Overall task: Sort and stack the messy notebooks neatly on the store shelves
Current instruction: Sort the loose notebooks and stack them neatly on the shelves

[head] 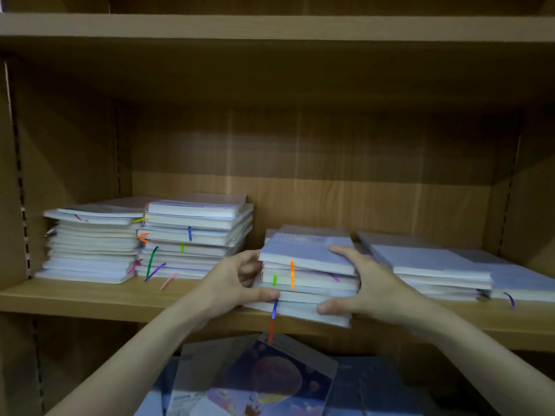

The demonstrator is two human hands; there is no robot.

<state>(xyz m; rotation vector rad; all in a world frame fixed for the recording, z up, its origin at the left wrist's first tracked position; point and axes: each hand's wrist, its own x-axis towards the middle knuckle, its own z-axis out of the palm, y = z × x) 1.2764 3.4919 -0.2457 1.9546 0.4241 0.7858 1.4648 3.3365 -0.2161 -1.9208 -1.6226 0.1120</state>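
Observation:
A stack of pale lavender notebooks [306, 274] with orange, green and blue ribbon markers sits at the middle of the wooden shelf [90, 298], its lowest books jutting over the front edge. My left hand [240, 280] grips the stack's left side, thumb at the bottom. My right hand [363, 283] grips its right side, fingers over the top book and thumb low down. Two taller piles [144, 238] stand at the left. A lower, slanted pile [432, 268] lies at the right.
The shelf board above [270, 28] overhangs the space. On the shelf below lie loose notebooks with blue planet covers [270, 382], fanned untidily. Bare shelf shows between the left piles and the held stack.

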